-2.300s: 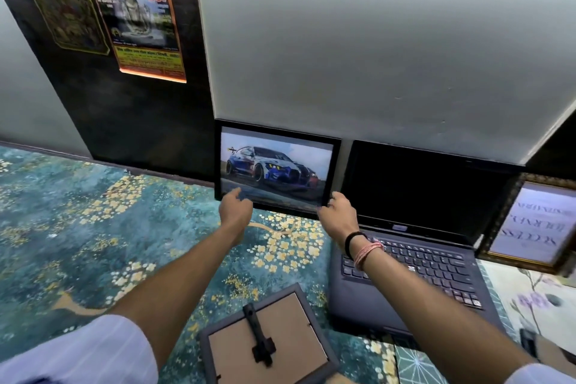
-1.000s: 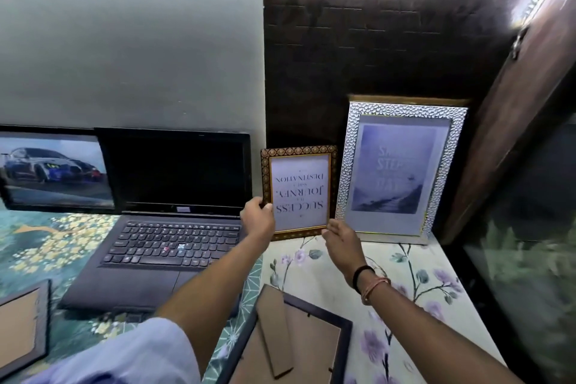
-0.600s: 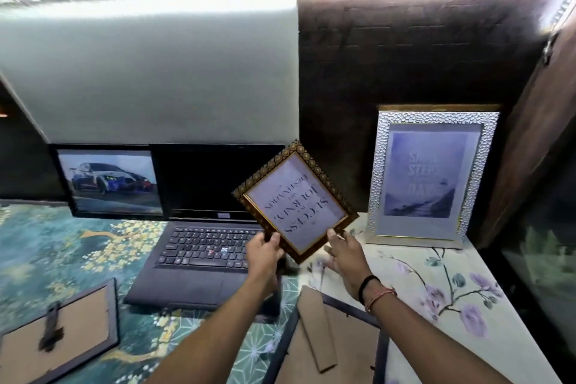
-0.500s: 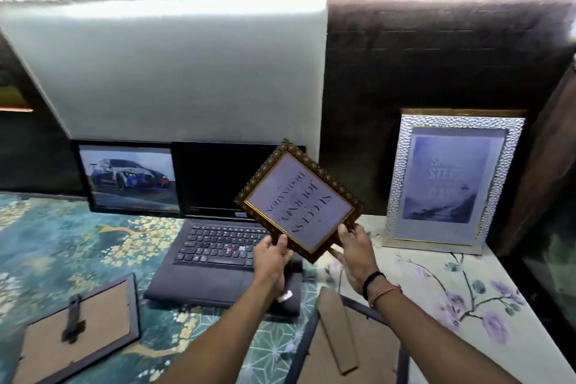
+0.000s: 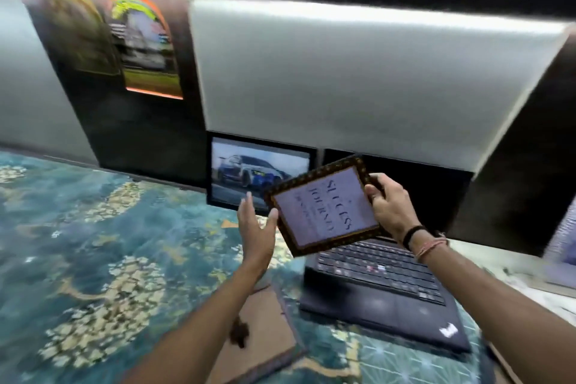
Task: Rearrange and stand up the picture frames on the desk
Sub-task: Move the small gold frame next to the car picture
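Observation:
A small gold-patterned frame with a text print [image 5: 327, 209] is held in the air above the laptop, tilted, with its text running sideways. My right hand [image 5: 389, 206] grips its right edge. My left hand [image 5: 257, 227] is open, fingers spread, its thumb touching the frame's left edge. Behind them a black frame with a car picture [image 5: 246, 173] stands against the wall. A frame lying face down, brown back up [image 5: 258, 333], rests on the desk under my left forearm.
An open black laptop [image 5: 383, 284] sits right of centre on the teal floral desk cover [image 5: 93, 243]. Posters [image 5: 146, 47] hang on the dark wall at the upper left. A blurred silver frame edge [image 5: 564, 231] shows at the far right.
The small gold frame has been lifted from beside the silver frame and carried left, rotating as it goes. My left hand has let go and opened. The view has swung left.

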Motion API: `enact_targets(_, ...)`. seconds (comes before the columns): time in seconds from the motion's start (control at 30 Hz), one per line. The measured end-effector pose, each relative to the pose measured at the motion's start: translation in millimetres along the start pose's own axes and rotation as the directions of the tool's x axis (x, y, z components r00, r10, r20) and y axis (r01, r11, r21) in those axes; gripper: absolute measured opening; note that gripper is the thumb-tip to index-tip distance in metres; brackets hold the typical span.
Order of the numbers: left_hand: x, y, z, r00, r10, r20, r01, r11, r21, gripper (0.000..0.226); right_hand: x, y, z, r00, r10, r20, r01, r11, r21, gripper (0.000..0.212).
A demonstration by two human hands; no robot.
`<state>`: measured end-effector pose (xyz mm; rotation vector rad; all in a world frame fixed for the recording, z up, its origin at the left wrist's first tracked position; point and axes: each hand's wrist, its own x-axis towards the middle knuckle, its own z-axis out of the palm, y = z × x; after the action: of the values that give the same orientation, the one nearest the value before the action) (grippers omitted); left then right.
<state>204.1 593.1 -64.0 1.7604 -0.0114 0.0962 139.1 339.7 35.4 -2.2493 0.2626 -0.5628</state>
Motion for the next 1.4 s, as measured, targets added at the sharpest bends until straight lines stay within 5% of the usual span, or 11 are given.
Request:
enact_targets(0.07,36.1,1.2,-39.3,0.976,0.205,0.07,-0.214,0.962,0.168,0.062,17.9,-44.9,42.3,0.993,-0.087,0.074,0.094,0.991,-0.092,0.018)
enact_targets(0.13,72.2,-3.6,-75.1,0.949,0.252,0.188,-0.284,0.943,0.175,0.053,37.0,-87.2,99.3,0.973,-0.178,0.145,0.198,0.971,-0.137,0.018)
enact_targets(0.23,107.5,-14.9,-116.8,0.969,0.136,0.204,-0.154,0.985,0.073,0.032,58.3,-132.0,170.3,0.939,-0.256,0.228,0.297,0.94,-0.168,0.021)
enact_targets(0.33,145.0,-39.8,-165.8,0.991,0.071,0.11,-0.069,0.997,-0.015,0.023,72.8,-165.7,233.6,0.952,-0.272,0.138,0.29,0.948,-0.134,0.02)
enact_targets(0.4,168.2,-48.8,-194.0,0.998,0.029,0.059,-0.023,0.996,-0.088,0.022,71.4,-175.8,269.5,0.969,-0.24,-0.066,0.227,0.96,-0.162,0.027)
enact_targets(0.5,196.9,-60.9,-220.9,0.999,-0.052,-0.01,0.049,0.984,-0.171,0.016,55.1,-169.9,314.7,0.952,0.024,-0.305,-0.025,1.0,0.002,0.024)
enact_targets(0.57,214.1,-68.1,-233.8,0.996,-0.085,-0.03,0.076,0.971,-0.225,0.026,43.5,-164.1,342.6,0.955,0.221,-0.196,-0.187,0.966,0.178,0.014)
enact_targets(0.63,233.9,-75.2,-243.7,0.991,-0.122,-0.044,0.106,0.957,-0.271,0.022,42.0,-160.1,369.1,0.968,0.242,-0.071,-0.223,0.952,0.209,0.016)
enact_targets(1.03,332.1,-125.7,-262.2,0.983,-0.183,0.018,0.177,0.914,-0.364,0.035,94.2,-178.5,420.0,0.954,0.256,0.156,-0.293,0.906,0.305,0.042)
enact_targets(1.4,339.3,-114.1,-258.6,0.998,-0.07,0.007,0.069,0.953,-0.296,0.037,89.5,-180.9,438.0,0.96,0.256,0.113,-0.279,0.907,0.317,0.061)
